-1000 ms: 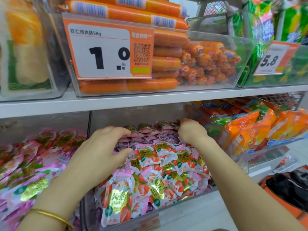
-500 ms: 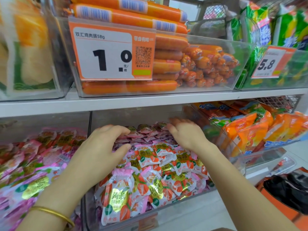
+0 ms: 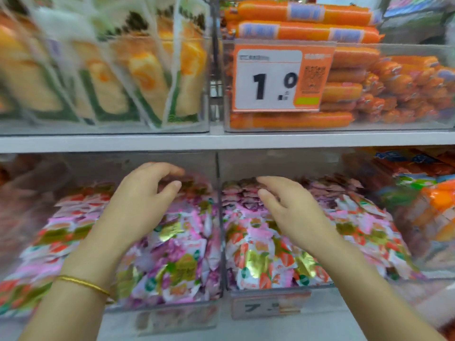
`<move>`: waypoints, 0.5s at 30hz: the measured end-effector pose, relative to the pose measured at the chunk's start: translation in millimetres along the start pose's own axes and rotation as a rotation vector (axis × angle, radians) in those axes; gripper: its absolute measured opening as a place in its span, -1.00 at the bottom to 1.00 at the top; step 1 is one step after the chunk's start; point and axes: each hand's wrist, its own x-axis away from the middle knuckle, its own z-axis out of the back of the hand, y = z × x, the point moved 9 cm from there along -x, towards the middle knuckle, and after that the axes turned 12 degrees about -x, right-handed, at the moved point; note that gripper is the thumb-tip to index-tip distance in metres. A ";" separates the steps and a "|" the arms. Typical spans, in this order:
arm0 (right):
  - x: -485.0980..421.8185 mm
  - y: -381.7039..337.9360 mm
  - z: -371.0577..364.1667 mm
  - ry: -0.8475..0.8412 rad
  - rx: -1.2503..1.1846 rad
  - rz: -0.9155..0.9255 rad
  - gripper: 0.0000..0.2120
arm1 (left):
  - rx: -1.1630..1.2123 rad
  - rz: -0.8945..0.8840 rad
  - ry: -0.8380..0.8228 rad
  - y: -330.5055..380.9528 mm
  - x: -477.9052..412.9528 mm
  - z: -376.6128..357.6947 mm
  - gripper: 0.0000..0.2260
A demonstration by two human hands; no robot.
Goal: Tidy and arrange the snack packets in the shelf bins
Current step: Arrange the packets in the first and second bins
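Left hand (image 3: 138, 205): fingers loosely arched over far packs in left bin (image 3: 172, 313); grips nothing, afaict.
Right hand (image 3: 293, 212): relaxed curl, low over far end of right bin (image 3: 270, 303); nothing held.
Snack packets (image 3: 266, 262): pink strawberry packs, heaped in both lower-shelf bins.
Done: right bin looks roughly rowed.
Left to do: left bin's near packs are jumbled; approx. midway, I'd judge.

left hand (image 3: 138, 210) + right hand (image 3: 295, 215) = 2 | bracelet (image 3: 83, 283) 1 | legible price tag (image 3: 283, 77) 1 (lower ones blurred)
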 end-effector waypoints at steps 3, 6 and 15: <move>3.6 -41.0 -16.2 0.029 -0.116 0.127 -0.71 | -0.014 0.045 -0.014 -20.0 10.0 6.9 -0.79; -0.9 -67.8 -30.3 0.043 -0.164 0.205 -0.73 | -0.091 -0.007 -0.094 -21.8 17.8 -4.2 -0.76; -9.9 -77.0 -72.0 -0.341 0.170 0.102 -0.65 | -0.163 -0.058 -0.296 -16.1 29.2 -40.4 -0.79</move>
